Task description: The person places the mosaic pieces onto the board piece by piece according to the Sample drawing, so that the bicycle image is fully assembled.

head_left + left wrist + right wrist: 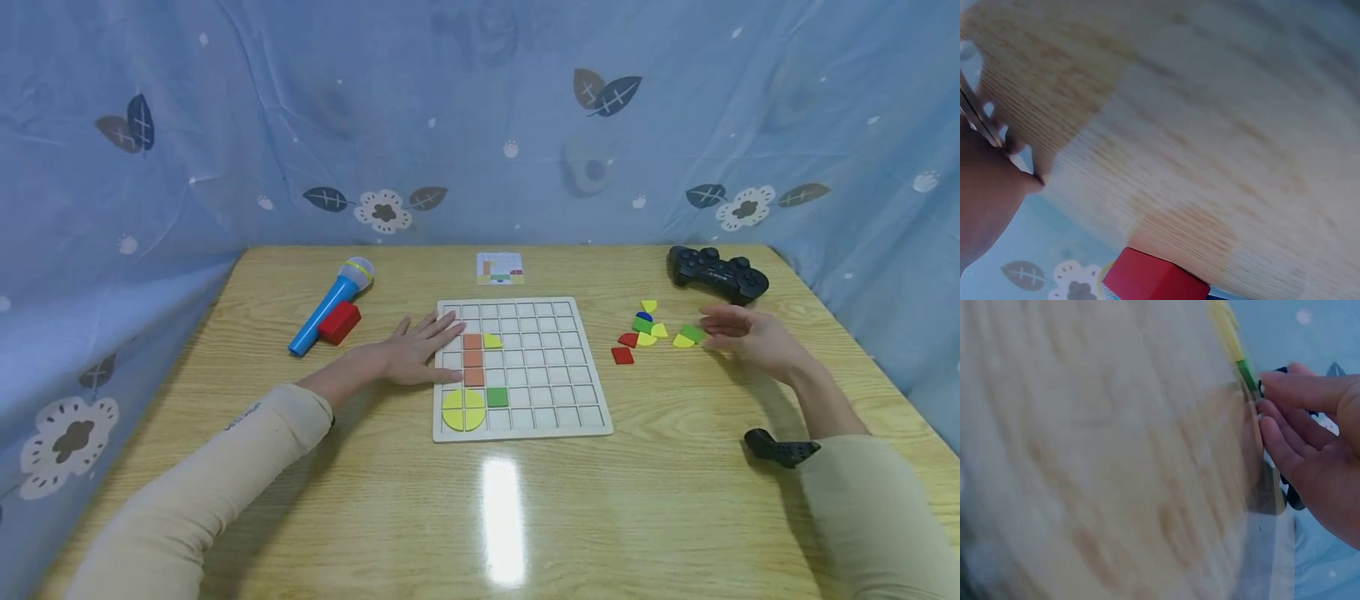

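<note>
Flat and spread, the left hand (420, 354) rests with straight fingers over the left edge of the white grid board (536, 377), likely to steady it near the middle of the tabletop (360, 500). Across from it, toward the tabletop's right edge, the right hand (753, 337) is narrowly parted, thumb and fingertips at a green tile (692, 334); I cannot tell whether they touch it. That low, pinch-ready shape suits a thin, flat piece.

More loose pieces (627, 340) lie between board and right hand, apparently kept within easy reach. Inside the board, three orange squares (472, 358) make a column near its left edge, four yellow quarter-rounds (453, 400) form a circle at its near left corner, and a green square (497, 397) and a lone yellow quarter (492, 341) each fill a cell.

Beyond the board, a small printed card (499, 269) lies by the tabletop's far edge, probably for easy viewing. Toward the far corners, a toy microphone (330, 304) with a red block (340, 322) at left and a game controller (717, 273) at right leave the middle free for handling.
</note>
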{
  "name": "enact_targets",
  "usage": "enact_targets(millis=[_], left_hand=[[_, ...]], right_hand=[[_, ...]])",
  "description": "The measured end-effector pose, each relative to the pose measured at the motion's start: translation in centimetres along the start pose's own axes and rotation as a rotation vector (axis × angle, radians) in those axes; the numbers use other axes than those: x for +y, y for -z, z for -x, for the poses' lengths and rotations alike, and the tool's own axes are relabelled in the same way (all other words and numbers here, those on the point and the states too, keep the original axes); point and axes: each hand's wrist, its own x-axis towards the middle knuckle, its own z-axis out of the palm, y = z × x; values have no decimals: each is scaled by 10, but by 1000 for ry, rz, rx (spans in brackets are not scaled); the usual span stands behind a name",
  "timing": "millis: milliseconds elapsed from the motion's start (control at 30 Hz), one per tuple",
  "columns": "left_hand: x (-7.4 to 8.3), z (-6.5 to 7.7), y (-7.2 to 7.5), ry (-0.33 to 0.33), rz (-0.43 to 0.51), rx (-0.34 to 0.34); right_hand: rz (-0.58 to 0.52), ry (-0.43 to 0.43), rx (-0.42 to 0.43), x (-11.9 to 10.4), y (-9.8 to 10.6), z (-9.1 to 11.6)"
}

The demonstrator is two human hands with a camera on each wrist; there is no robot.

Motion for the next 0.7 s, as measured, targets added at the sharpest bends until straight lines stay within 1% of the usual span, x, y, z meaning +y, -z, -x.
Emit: enact_targets(millis=[200, 367, 467, 700], left_hand=[[-1, 0, -1, 4, -3, 3], [-2, -1, -2, 3, -1, 6], [-2, -1, -2, 3, 2, 6], [-1, -1, -2, 2, 1, 7]], right_hand=[[127, 56, -4, -5, -8, -9], [229, 61, -2, -8, -10, -14], [256, 61, -1, -9, -11, -16], [271, 67, 5, -9, -10, -18]])
